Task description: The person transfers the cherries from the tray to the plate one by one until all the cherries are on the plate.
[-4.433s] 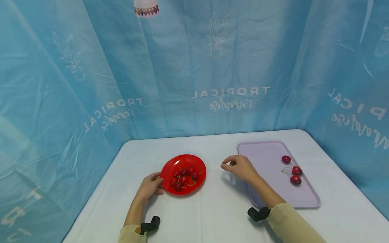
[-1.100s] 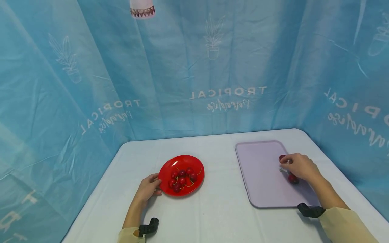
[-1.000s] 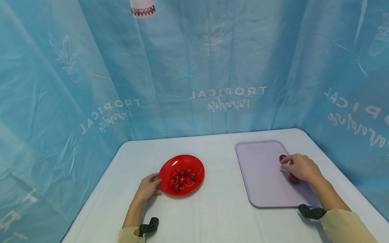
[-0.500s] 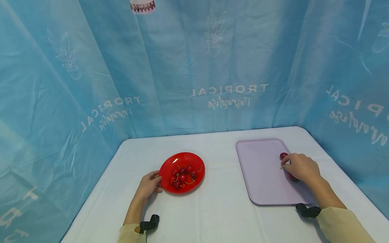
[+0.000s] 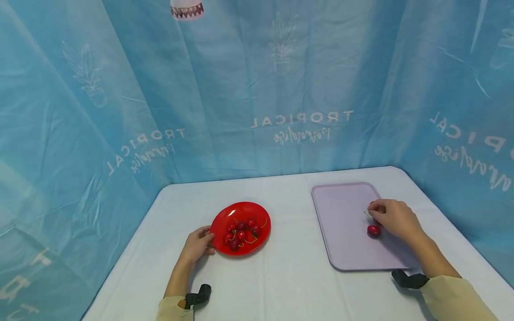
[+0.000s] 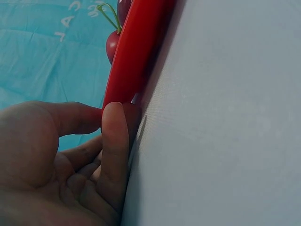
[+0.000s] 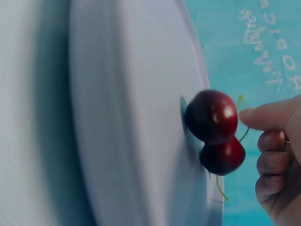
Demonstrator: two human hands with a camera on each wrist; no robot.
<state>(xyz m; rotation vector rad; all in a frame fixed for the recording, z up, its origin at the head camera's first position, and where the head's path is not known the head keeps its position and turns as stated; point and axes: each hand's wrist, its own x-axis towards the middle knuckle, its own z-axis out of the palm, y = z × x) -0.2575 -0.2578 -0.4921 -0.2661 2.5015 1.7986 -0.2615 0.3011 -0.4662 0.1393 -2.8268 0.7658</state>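
My left hand (image 5: pixel 196 244) pinches the left rim of a round red plate (image 5: pixel 229 215), thumb above and fingers beneath it in the left wrist view. Several cherries (image 5: pixel 241 235) with green stems lie on the plate. Over the right side of a lilac tray (image 5: pixel 341 232), my right hand (image 5: pixel 395 217) pinches a cherry's thin stem between thumb and fingertips. That dark red cherry (image 5: pixel 374 231) hangs or rests just below the fingers. In the right wrist view another cherry (image 7: pixel 222 156) shows against it. The hand partly hides the other cherries on the tray.
A white cloth (image 5: pixel 289 249) covers the table, with bare cloth between plate and tray. Blue printed curtains (image 5: pixel 257 89) stand close behind and along both sides. A black wrist camera (image 5: pixel 409 279) sits on the right wrist, another (image 5: pixel 198 295) on the left.
My right hand has moved from between plate and tray to the cherries on the tray's right side. One cherry has shifted left with its stem in the fingers. The left hand stays on the plate.
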